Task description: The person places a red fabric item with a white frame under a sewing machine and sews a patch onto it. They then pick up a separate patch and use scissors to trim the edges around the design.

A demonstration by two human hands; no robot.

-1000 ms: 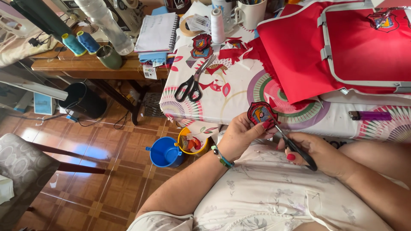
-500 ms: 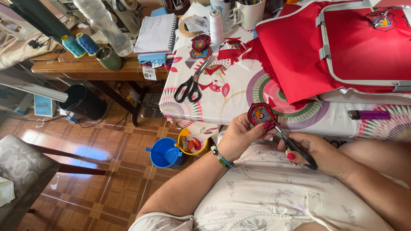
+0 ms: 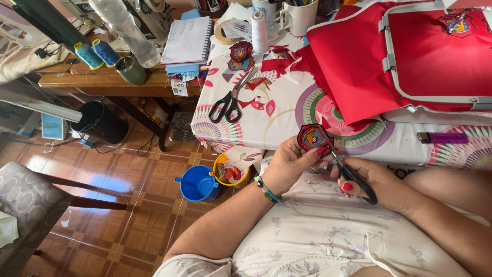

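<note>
The embroidered patch, shield-shaped with a dark red border, is up in the air just off the near edge of the table, pinched by its lower edge in the left hand, thumb on the face and the red-nailed fingers curled behind. The right hand is closed through the loops of small black scissors, whose blades run up to the patch's right edge, right beside that left thumb. That's the worry: blades and thumbnail look almost touching, so one careless snip could nick the finger, or bite into the stitched border instead of the loose backing. The grip is only on one edge, too (a thin hold for a stiff little piece), so a twist from the blades could turn the patch and send the cut crooked.

Widen out: two more patches lie on the flowered tablecloth near a white thread spool, with big black-handled shears just below them. Red fabric sits clamped in a grey embroidery hoop at right, a purple lighter beneath it. Down on the floor a blue cup and a yellow cup stand under the hands; a dropped patch could land there.
</note>
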